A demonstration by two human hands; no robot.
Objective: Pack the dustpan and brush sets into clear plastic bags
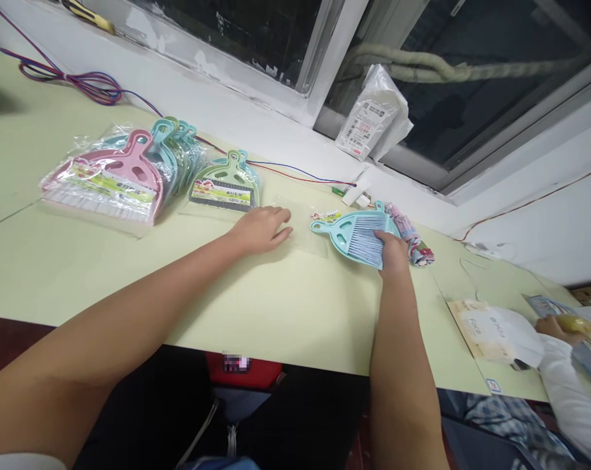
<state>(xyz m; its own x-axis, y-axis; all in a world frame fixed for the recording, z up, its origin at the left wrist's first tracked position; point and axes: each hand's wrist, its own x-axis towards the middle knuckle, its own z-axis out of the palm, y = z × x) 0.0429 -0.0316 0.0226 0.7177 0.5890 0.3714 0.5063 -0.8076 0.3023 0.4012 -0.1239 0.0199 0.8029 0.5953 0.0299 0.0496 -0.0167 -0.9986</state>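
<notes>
My right hand (394, 253) grips a small light-blue dustpan (344, 250) with a blue-bristled brush (366, 240) lying in it. Its thumb presses on the bristles, and the handle points left. My left hand (263, 230) is open over the table, fingers loosely stretched towards a flat clear plastic bag (305, 232). Whether the fingertips touch that bag, I cannot tell. Just beyond the left hand lies a bagged green dustpan set (224, 186) with dark bristles. Farther left, a pink dustpan set (117, 176) fronts a stack of several wrapped blue and green ones.
A rolled patterned cloth (413, 238) lies beyond my right hand. Red and blue wires (92, 88) run along the wall. On the window ledge are a white plastic package (371, 117) and a screwdriver (92, 16). A co-worker's white sleeve (564, 385) and a tissue pack (496, 329) are at right.
</notes>
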